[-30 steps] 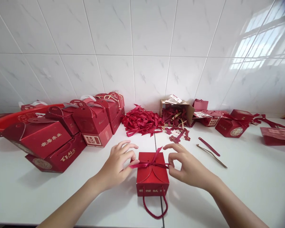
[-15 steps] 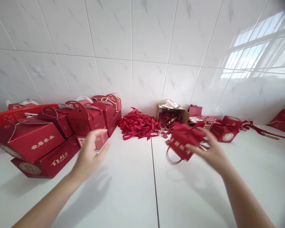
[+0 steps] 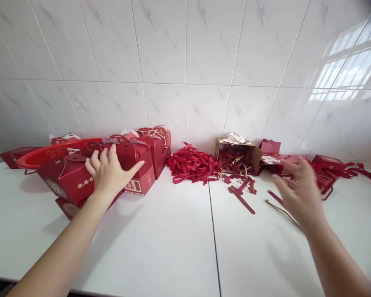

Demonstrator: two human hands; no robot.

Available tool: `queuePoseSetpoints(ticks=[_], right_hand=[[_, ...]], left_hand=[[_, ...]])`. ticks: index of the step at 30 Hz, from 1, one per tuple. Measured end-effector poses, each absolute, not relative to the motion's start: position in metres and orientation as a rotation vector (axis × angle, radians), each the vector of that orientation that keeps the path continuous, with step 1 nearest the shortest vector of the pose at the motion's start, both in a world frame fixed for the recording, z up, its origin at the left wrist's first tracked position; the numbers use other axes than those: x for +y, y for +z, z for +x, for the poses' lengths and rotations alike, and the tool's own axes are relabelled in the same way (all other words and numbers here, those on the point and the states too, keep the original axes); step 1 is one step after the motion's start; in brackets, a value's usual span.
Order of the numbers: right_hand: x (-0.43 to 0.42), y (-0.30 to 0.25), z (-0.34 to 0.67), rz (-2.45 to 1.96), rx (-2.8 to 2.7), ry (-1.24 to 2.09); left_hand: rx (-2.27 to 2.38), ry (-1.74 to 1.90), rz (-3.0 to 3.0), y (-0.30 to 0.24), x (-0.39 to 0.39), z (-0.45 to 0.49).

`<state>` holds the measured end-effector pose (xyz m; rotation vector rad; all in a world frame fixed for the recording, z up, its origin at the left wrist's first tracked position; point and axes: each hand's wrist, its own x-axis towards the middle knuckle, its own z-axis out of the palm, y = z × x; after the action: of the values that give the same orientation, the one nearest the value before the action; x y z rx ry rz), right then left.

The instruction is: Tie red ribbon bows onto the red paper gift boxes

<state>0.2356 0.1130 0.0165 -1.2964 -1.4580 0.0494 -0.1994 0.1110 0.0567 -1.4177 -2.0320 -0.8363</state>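
Observation:
My left hand (image 3: 109, 171) lies with fingers spread on a large red gift box (image 3: 64, 177) at the front of a stack of red boxes (image 3: 136, 154) on the left. My right hand (image 3: 299, 192) hovers open above the white counter (image 3: 173, 239) on the right, blurred by motion and holding nothing. Just beyond its fingers lie small red boxes (image 3: 324, 169) with ribbons, among them the one it carried over. A red strip (image 3: 244, 202) and a thin gold cord (image 3: 281, 210) lie near that hand.
A heap of red ribbons (image 3: 193, 163) sits by the tiled wall (image 3: 185, 62). Beside it stands a brown carton (image 3: 238, 150) with ribbon pieces and tags. A red basin (image 3: 46, 152) rests behind the stack at the far left. Another red box (image 3: 14, 156) lies further left.
The small ribboned box went from the counter's middle to the right pile in my right hand, which let it go. My left hand moved left onto the large box.

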Motion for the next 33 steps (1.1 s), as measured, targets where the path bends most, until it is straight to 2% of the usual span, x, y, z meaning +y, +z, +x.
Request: queuePoseSetpoints(ticks=[5,12,15,23,33], right_hand=[[0.133,0.003,0.202,-1.488,-1.708,0.174],[0.164,-0.045,0.189,-1.512,-2.290,0.224],[0.183,-0.056,0.172,-1.488,-2.365,0.265],[0.230,-0.064,0.105,-1.513,-2.297,0.243],[0.213,-0.068,0.110,-1.560,-2.215,0.329]], left_hand=[[-1.972,-0.889,-1.466,0.058,0.117,-0.198],[-1.390,-1.445,-1.934,0.042,0.085,-0.171],[-1.378,-1.681,-2.294,0.022,0.072,-0.152],[-1.776,-1.285,-2.737,-0.030,0.054,-0.133],[-1.804,-1.281,-2.869,-0.036,0.049,-0.138]])
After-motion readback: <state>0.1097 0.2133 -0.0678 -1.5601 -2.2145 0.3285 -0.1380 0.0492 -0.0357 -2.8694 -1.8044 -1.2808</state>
